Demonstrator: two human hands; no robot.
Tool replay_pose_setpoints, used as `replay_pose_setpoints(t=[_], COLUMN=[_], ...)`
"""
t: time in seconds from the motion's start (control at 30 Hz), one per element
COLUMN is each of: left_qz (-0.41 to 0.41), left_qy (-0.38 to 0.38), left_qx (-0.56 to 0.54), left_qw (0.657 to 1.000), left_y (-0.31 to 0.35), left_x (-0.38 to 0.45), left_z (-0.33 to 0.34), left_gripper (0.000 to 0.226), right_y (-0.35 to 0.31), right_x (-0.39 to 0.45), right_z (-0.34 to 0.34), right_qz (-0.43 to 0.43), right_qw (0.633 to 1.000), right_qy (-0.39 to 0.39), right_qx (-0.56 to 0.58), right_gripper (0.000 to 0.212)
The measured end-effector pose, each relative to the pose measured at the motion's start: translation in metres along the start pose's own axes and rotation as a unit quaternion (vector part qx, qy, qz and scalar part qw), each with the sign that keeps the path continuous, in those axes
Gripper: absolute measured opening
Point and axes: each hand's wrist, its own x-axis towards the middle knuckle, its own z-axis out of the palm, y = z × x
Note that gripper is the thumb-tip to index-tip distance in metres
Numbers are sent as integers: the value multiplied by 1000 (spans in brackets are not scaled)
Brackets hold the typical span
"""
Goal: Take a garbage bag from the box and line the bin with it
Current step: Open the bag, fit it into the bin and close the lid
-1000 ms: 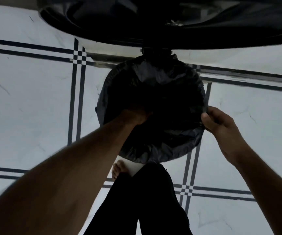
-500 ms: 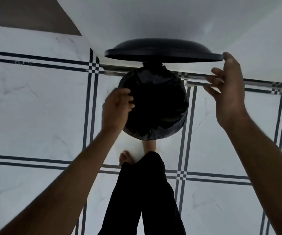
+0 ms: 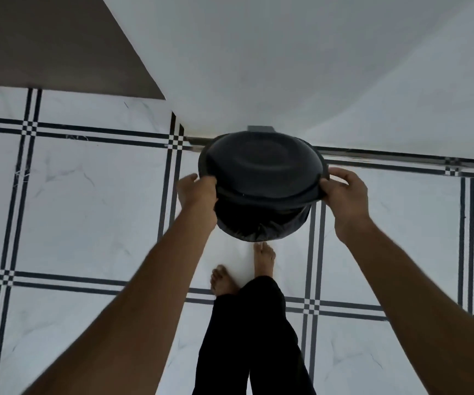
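Below, 2 bare feet stand near the bin.

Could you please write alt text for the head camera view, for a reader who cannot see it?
Both hands, left hand and right hand, grip opposite edges of a round black lid over a bin lined with a black garbage bag. Bare feet stand on white tiled floor.

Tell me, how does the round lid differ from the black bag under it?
The lid is smooth, rigid and domed; the garbage bag is thin and creased. The lid is gripped at its rim by the left hand and the right hand; the bag hangs below it, apparently draped over the bin's rim. The lid looks matte; the bag shows a slight sheen. Both are dark.
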Motion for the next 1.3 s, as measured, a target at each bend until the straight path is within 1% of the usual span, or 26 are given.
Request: replay_pose_setpoints(t=[0.03, 0.1, 0.2, 0.3, 0.43, 0.5, 0.6, 0.77, 0.9, 1.0, 1.07, 1.13, 1.2, 1.23, 1.27, 1.3], left_qz=[-5, -7, 19, 35, 11, 12, 16, -6, -1, 24, 32, 16, -12, -21, -12, 17], left_qy=[3, 15, 36, 55, 54, 50, 65, 73, 66, 64, 59, 27, -10, -16, -9, 5], left_qx=[10, 27, 73, 135, 131, 134, 134, 166, 185, 219, 220, 219, 247, 266, 278, 308], left_qw=[1000, 1000, 997, 989, 990, 990, 989, 983, 981, 973, 973, 975, 969, 964, 961, 951], left_y=[-10, -34, -63, -85, -106, -111, -119, -129, -142, -143, -141, -140, -138, -137, -136, -133], left_x=[-2, 1, 14, 29, 46, 53, 62, 74, 96, 104, 109, 109, 104, 96, 88, 77], left_z=[-3, -8, -9, -6, -4, -3, -1, -1, -2, -5, -8, -11, -12, -13, -18, -21], left_gripper=[31, 34, 35, 36, 38, 37, 33, 42, 29, 27, 26, 29, 37, 41, 43, 42], right_y=[8, 29, 53, 73, 95, 103, 115, 121, 128, 135, 141, 142, 140, 136, 135, 128], right_x=[-1, 0, 5, 14, 28, 33, 37, 43, 50, 52, 52, 51, 51, 48, 46, 40], right_z=[-1, -3, -3, 0, 4, 6, 9, 16, 19, 20, 22, 23, 22, 21, 18, 17], right_qz=[4, 16, 33, 38, 55, 67, 88, 115, 117, 121, 122, 120, 129, 131, 118, 97], right_qw=[1000, 999, 997, 993, 989, 987, 986, 987, 987, 986, 987, 988, 985, 983, 982, 978], right_qy=[1, 3, 0, 5, 17, 14, 4, 7, 9, 0, -6, -7, -8, -6, -5, -3], right_qx=[-13, -42, -73, -110, -139, -148, -140, -114, -111, -111, -105, -101, -116, -131, -145, -182], right_gripper=[33, 41, 49, 49, 46, 44, 40, 37, 38, 38, 37, 37, 39, 40, 41, 41])
